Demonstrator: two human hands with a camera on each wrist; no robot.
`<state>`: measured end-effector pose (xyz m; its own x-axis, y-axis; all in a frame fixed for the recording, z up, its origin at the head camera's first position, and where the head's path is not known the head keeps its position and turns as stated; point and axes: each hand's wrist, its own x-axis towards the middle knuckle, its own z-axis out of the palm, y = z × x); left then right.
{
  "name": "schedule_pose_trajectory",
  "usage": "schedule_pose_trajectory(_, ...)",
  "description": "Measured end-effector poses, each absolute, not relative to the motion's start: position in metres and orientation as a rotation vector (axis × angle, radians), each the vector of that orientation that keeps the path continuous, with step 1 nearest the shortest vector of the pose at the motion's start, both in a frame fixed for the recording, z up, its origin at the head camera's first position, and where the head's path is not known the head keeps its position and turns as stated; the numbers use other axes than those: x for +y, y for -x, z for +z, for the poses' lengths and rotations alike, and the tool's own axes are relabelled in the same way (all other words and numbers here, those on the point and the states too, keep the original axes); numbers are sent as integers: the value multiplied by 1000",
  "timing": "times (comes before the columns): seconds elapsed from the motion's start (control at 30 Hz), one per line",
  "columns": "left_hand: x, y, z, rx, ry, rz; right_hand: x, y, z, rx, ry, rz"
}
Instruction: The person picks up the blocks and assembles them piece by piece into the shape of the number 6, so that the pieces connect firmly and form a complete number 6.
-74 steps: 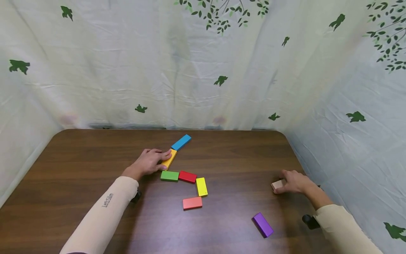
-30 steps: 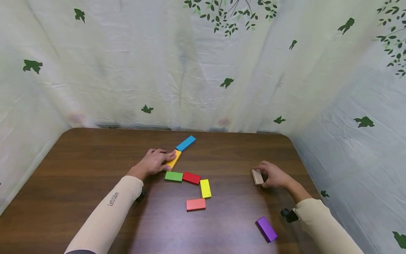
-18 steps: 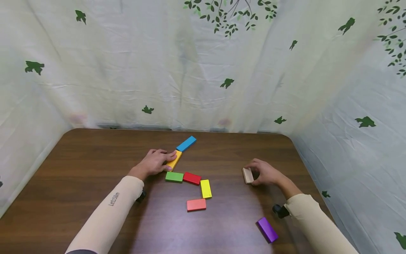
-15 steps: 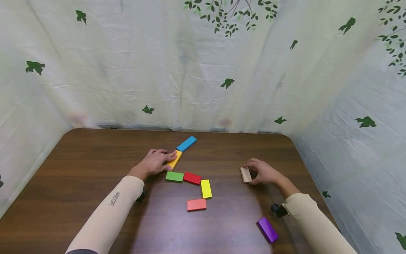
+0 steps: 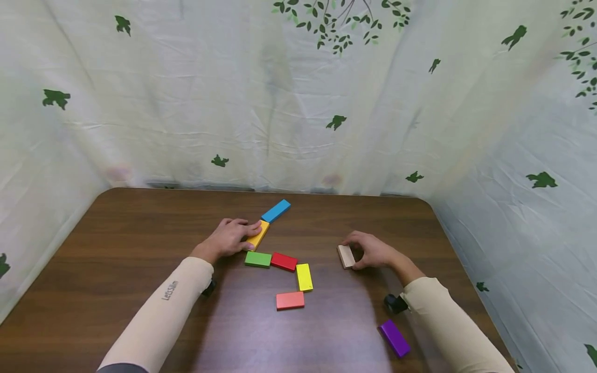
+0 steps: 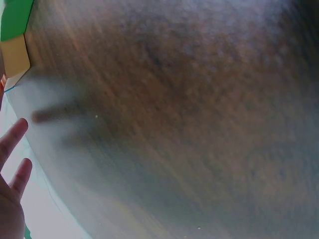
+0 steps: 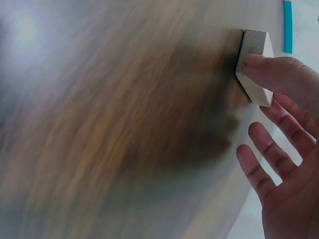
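Note:
In the head view my left hand (image 5: 229, 238) pinches an orange-yellow block (image 5: 258, 236) lying flat, thumb at its near end and a finger at its far end. A blue block (image 5: 276, 211) meets its far end, and a green block (image 5: 258, 259) lies just in front. My right hand (image 5: 370, 250) grips a pale wooden block (image 5: 345, 256) between thumb and finger at the table's right-centre. In the right wrist view the thumb presses one end of the wooden block (image 7: 257, 90); the other fingers hang apart from it.
A red block (image 5: 284, 261), a yellow block (image 5: 304, 277) and a coral block (image 5: 290, 300) follow the green one in a bent line. A purple block (image 5: 394, 338) lies near the right sleeve. The brown table (image 5: 140, 228) ends at a leaf-patterned curtain (image 5: 186, 103).
My right hand has moved left across the table with the wooden block, which has turned from its earlier angle. My left hand stays on the orange-yellow block. The view has shifted slightly.

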<state>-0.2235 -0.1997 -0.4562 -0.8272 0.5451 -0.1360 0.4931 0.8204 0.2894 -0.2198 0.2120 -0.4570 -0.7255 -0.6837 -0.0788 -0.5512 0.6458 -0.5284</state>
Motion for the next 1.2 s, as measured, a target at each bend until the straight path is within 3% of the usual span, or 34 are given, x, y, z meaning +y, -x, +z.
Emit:
schedule_pose_trajectory(0.67, -199, 222, -456, 2795, -821, 355, 144, 215, -426, 2564, 1132, -522)
schedule_pose_trajectory(1.2, -199, 223, -457, 2802, -827, 352, 88, 201, -408, 2437, 1398, -482)
